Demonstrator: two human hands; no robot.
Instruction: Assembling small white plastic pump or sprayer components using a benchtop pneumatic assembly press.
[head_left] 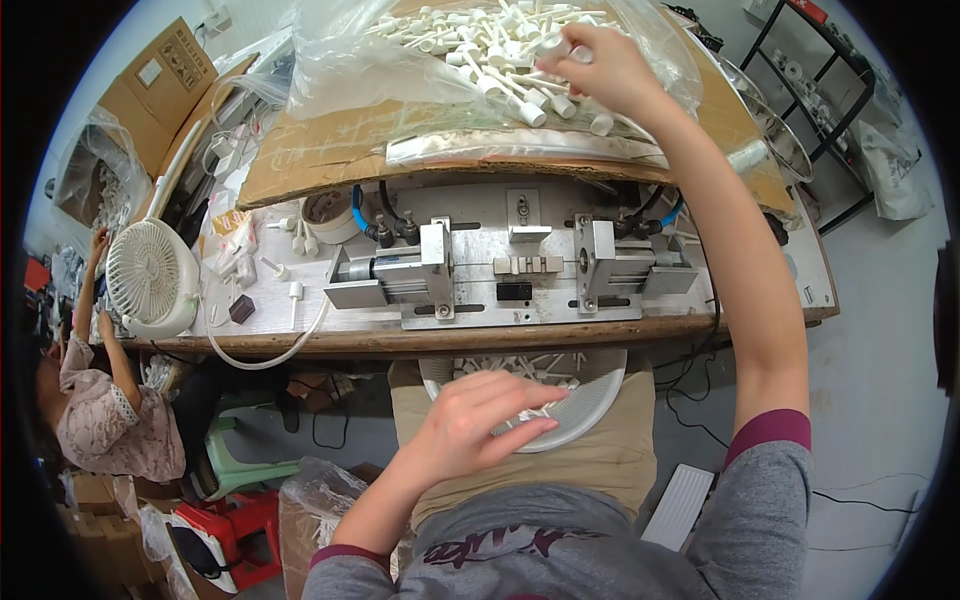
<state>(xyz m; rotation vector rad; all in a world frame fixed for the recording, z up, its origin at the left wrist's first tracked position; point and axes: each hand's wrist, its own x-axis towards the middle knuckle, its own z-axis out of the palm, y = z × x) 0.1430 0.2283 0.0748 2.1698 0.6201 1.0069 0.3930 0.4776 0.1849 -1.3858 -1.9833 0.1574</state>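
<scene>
Many white tubes (500,50) fill bag (340,50); more in basket (585,405).

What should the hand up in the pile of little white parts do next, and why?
Probably close the right hand on one white plastic piece and lift it: its fingers already rest in the pile, and the metal press jig below looks empty.

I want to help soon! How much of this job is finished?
Done: some white plastic pieces already lie in the white basket on the lap, where the left hand rests. In hand: the right hand reaches into the pile of white pieces. Left: that pile looks big, and the metal machine looks empty.
</scene>
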